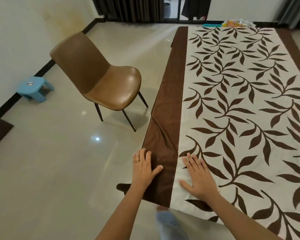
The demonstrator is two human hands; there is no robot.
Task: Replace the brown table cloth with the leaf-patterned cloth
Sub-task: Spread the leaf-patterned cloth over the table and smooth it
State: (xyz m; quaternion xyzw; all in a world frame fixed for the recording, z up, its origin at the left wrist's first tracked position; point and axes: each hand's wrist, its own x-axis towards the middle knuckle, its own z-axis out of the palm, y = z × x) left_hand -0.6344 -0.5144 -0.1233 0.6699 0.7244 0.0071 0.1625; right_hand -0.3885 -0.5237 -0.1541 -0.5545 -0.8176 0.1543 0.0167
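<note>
- The leaf-patterned cloth (241, 101) lay spread flat over the table, its cream field covered with dark brown leaf sprays.
- A plain brown border (170, 101) ran along the cloth's left side and hung over the table edge, with a soft crease where it dropped.
- A second brown band (291, 47) showed along the cloth's far right side.
- The left hand (144, 168) rested flat on the hanging brown border near the near corner, fingers straight and spread, gripping nothing; a ring sat on one finger.
- The right hand (197, 175) lay palm down on the cream part of the cloth, just beside the border, fingers straight and slightly fanned, also gripping nothing.
- The two hands were near each other, with the brown strip between them.
- Whether the brown table cloth lay under the patterned one could not be told.
- A brown chair (97, 75) on thin dark legs stood on the glossy pale floor (50, 170) to the left of the table, apart from it.
- A small blue stool (34, 88) stood by the white wall beyond the chair.
- At the table's far end lay some bright packets (235, 23) and a teal object (211, 25), too small to identify.
- Dark curtains (128, 7) hung along the far wall.
- A bare foot and light trouser leg (170, 222) showed below the table's near corner.
</note>
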